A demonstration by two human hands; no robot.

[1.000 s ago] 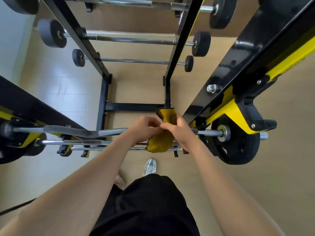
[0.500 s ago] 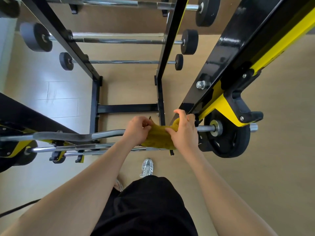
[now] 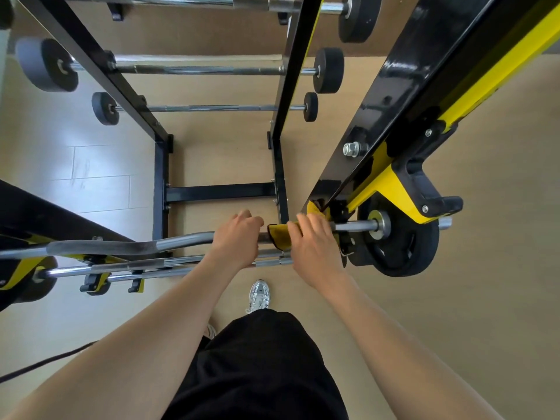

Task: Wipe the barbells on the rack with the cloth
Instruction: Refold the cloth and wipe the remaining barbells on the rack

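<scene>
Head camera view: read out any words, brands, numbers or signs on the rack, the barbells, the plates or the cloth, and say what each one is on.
No text can be read anywhere in this view.
The black weight plate on the curved chrome barbell: face too dark and blurred to show any marking.
The black and yellow rack beam: no label visible.
The yellow cloth and silver sneaker: no brand legible.

Curl bar (image 3: pixel 121 247): polished chrome, dull grey knurled grip zones. Cloth (image 3: pixel 280 234): soft matt yellow fabric. Rack frame (image 3: pixel 403 95): glossy black painted metal, yellow brackets. Weight plate (image 3: pixel 403 250): matt black, rubbery look. Floor (image 3: pixel 485 298): smooth matt beige.
</scene>
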